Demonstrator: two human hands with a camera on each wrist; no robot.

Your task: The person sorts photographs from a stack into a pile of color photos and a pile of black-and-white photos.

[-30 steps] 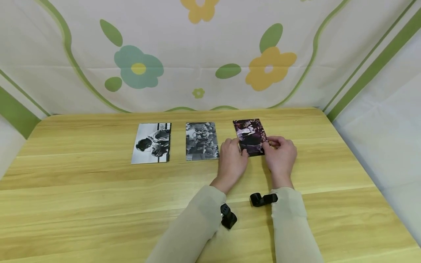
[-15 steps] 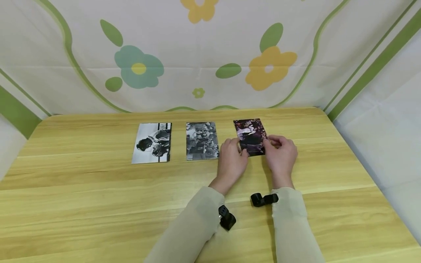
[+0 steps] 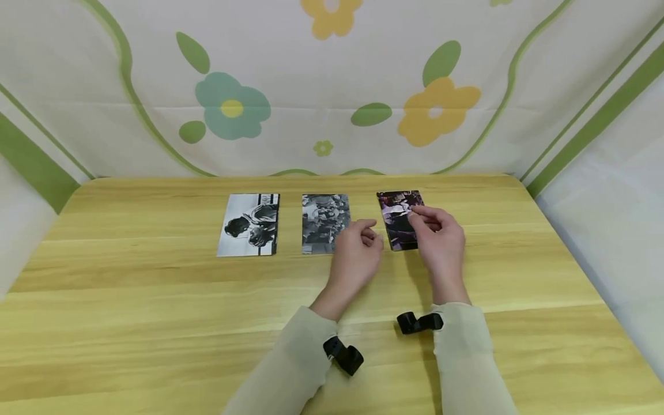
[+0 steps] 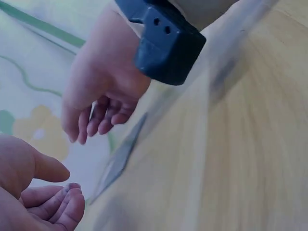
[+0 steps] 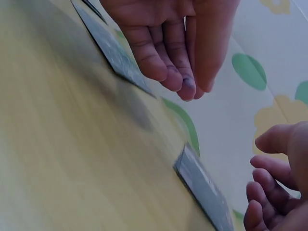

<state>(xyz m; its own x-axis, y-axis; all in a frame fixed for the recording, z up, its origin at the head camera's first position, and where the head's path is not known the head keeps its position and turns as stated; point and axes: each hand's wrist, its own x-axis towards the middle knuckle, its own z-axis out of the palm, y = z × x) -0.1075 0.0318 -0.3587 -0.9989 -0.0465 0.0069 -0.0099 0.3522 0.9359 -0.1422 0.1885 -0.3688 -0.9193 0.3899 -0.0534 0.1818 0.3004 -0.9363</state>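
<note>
Three photo cards lie in a row along the far part of the table in the head view. The right-hand one (image 3: 396, 233) is dark purple and shows a crowd scene; in the right wrist view it has a thick edge, like a small pile (image 5: 202, 185). My right hand (image 3: 442, 245) hovers over its right side, fingers loosely bent, holding nothing. Raised between the middle and right cards, my left hand (image 3: 355, 256) is loosely curled, with nothing in it. It overlaps a corner of the grey middle card (image 3: 323, 219). A black-and-white portrait card (image 3: 249, 227) lies leftmost.
The wooden table (image 3: 155, 323) runs back to a white cloth (image 3: 301, 86) printed with flowers. Black wrist cameras (image 3: 417, 323) sit at both sleeves.
Both hands have let go of the right card's edges and lifted; the left drew back leftward. The card stays in place. The head view shifted slightly.
</note>
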